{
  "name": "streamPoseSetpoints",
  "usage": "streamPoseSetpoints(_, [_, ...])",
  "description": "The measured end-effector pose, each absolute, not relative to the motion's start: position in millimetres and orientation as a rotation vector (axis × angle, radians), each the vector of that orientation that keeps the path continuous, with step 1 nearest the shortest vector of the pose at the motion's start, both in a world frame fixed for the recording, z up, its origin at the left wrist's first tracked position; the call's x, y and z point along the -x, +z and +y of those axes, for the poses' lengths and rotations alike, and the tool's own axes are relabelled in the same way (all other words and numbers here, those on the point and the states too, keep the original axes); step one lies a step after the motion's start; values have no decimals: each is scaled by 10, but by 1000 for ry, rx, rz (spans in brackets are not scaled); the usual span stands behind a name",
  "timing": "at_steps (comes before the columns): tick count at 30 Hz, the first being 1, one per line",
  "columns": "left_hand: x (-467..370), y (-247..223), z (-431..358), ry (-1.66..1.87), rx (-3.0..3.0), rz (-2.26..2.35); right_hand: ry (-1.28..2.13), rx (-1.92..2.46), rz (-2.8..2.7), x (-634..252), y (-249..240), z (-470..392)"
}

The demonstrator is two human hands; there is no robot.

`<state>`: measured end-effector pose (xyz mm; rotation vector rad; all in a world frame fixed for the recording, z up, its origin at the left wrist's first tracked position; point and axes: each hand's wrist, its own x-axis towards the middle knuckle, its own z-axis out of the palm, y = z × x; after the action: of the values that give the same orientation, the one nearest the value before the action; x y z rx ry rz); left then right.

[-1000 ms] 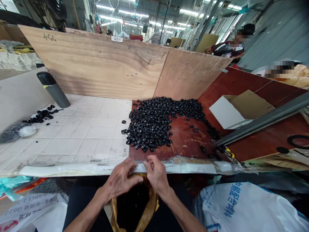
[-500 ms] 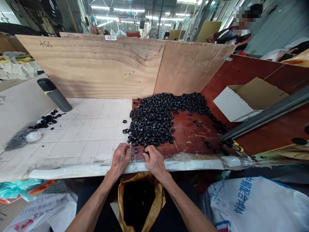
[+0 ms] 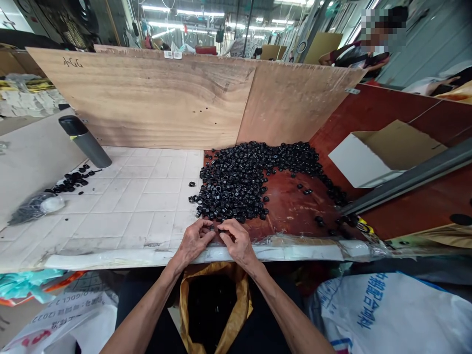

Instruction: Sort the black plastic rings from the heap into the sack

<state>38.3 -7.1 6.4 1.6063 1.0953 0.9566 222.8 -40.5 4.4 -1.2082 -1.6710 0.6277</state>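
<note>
At the table's front edge, my left hand [image 3: 194,242] has its thumb and fingers closed around a small black ring [image 3: 212,228]. My right hand [image 3: 239,246] is close beside it, fingertips pinched together over something small and dark that I cannot make out. Just beyond both hands spreads a large pile of black plastic rings [image 3: 236,182] on the red-brown board [image 3: 287,201]. Below the hands, between my legs, stands an open yellow-brown sack [image 3: 184,314] with a dark inside, where small black parts faintly show.
A dark grey bottle [image 3: 90,145] stands at the left, near scattered black bits [image 3: 72,182] and a plastic bag [image 3: 27,210]. Wooden panels [image 3: 158,103] wall the back. On the right are an open carton [image 3: 361,160] and a metal bar [image 3: 409,174]. A person [image 3: 357,54] is beyond.
My left hand has moved right and slightly up, taking hold of the loose ring that lay between the hands. My right hand stays nearly in place. The view has shifted slightly.
</note>
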Motion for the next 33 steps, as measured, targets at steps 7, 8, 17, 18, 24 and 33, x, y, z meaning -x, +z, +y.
streamPoseSetpoints(7, [-353, 77, -62, 988, -1389, 868, 727, 1176, -1591, -2249, 46, -375])
streamPoseSetpoints(8, [-355, 71, -59, 981, -1389, 871, 713, 1168, -1608, -2251, 45, -374])
streamPoseSetpoints(17, [-369, 43, -65, 962, -1376, 842, 687, 1175, -1569, -2235, 8, -375])
streamPoseSetpoints(18, [-367, 38, -67, 966, -1399, 852, 669, 1162, -1589, -2231, 13, -372])
streamPoseSetpoints(24, [-351, 30, -76, 1005, -1472, 858, 668, 1191, -1544, -2153, -43, -356])
streamPoseSetpoints(33, [-368, -14, -77, 1043, -1445, 900, 795, 1303, -1425, -2079, -81, -351])
